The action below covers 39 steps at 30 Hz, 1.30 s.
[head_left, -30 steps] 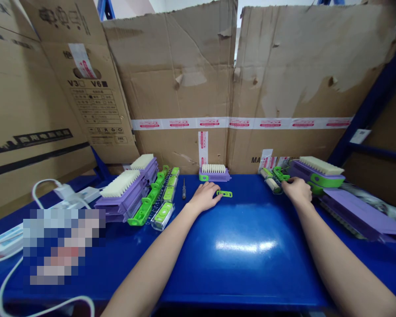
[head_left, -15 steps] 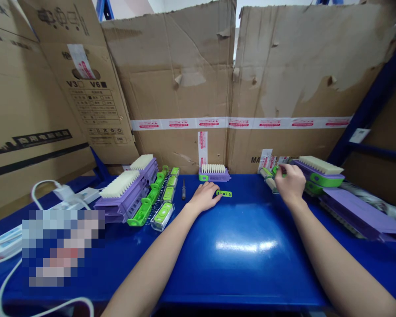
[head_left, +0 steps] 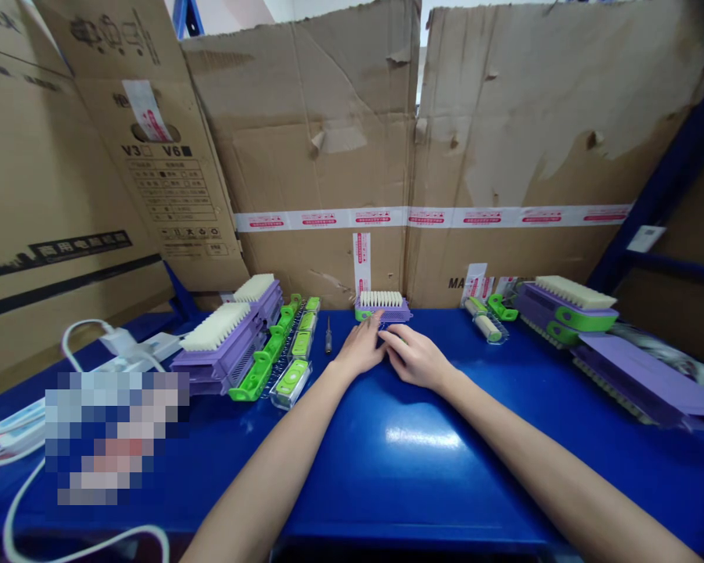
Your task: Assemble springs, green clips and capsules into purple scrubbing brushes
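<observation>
My left hand (head_left: 362,349) and my right hand (head_left: 415,358) meet over the middle of the blue table, fingertips together. The fingers of my left hand are closed where the small green slotted plate was; both hands now hide nearly all of that plate. My right hand is pinched, its fingertips against those of the left; what it holds, if anything, is hidden. Just behind the hands lies a purple brush head (head_left: 381,305) with cream bristles and a green end. To their left a small screwdriver (head_left: 328,338) rests on the table.
At left stand stacked purple brush heads (head_left: 217,352), a row of green brackets (head_left: 263,363) and clear-cased green parts (head_left: 290,381). At right are a green bracket (head_left: 503,308), cream rollers (head_left: 486,322) and more purple brush parts (head_left: 566,309). White cables (head_left: 88,551) run at front left; cardboard (head_left: 328,172) walls the back.
My right hand has moved left from the parts at the right to meet my left hand. The green plate, visible beside my left hand before, is now covered. My left hand stays nearly in place.
</observation>
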Motion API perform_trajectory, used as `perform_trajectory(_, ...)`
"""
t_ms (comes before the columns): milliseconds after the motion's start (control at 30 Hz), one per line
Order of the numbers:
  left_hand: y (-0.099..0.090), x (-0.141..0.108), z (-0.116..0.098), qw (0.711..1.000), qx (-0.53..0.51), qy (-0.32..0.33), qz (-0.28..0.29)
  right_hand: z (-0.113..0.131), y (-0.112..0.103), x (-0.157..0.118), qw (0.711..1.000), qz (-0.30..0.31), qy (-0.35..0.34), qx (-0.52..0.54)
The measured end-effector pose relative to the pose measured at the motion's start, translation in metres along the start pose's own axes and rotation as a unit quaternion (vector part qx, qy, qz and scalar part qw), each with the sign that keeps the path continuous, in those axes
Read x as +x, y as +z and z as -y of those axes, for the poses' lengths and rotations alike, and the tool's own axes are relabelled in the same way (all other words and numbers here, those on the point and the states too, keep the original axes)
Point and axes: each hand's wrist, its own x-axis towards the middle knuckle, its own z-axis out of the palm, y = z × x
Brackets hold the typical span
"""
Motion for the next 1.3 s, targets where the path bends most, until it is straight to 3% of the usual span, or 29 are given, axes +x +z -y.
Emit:
perform_trajectory(167, -0.001, 0.000, -0.007, 0.997, 0.027, 0.063, -0.038, -0.003, 0.000, 0.001, 0.972, -0.099, 0.188, 0.104)
perform_trajectory(367, -0.003, -0.003, -0.018, 0.991, 0.056, 0.117, -0.029, -0.018, -0.003, -0.001, 0.925, -0.110, 0.327, 0.161)
perform_trajectory(500, -0.004, -0.003, -0.018, 0.991, 0.057, 0.121, -0.028, -0.018, -0.004, 0.004, 0.851, -0.147, 0.408, 0.298)
perform_trajectory(633, -0.005, -0.002, -0.018, 0.990, 0.075, 0.120, -0.022, -0.014, -0.004, 0.008, 0.763, -0.129, 0.478, 0.415)
perform_trajectory(767, -0.006, -0.001, -0.019, 0.988, 0.095, 0.122, -0.022, -0.011, -0.003, 0.007, 0.717, -0.119, 0.505, 0.465)
perform_trajectory(933, -0.002, -0.001, -0.021, 0.988, 0.057, 0.126, -0.067, -0.014, -0.004, 0.005, 0.667, -0.124, 0.522, 0.517)
perform_trajectory(1167, 0.004, 0.000, -0.021, 0.987, -0.044, 0.084, -0.133, -0.018, -0.004, 0.003, 0.611, -0.138, 0.529, 0.573)
perform_trajectory(1300, 0.006, 0.001, -0.018, 0.984, -0.074, 0.070, -0.145, -0.018, -0.005, 0.003, 0.596, -0.142, 0.532, 0.585)
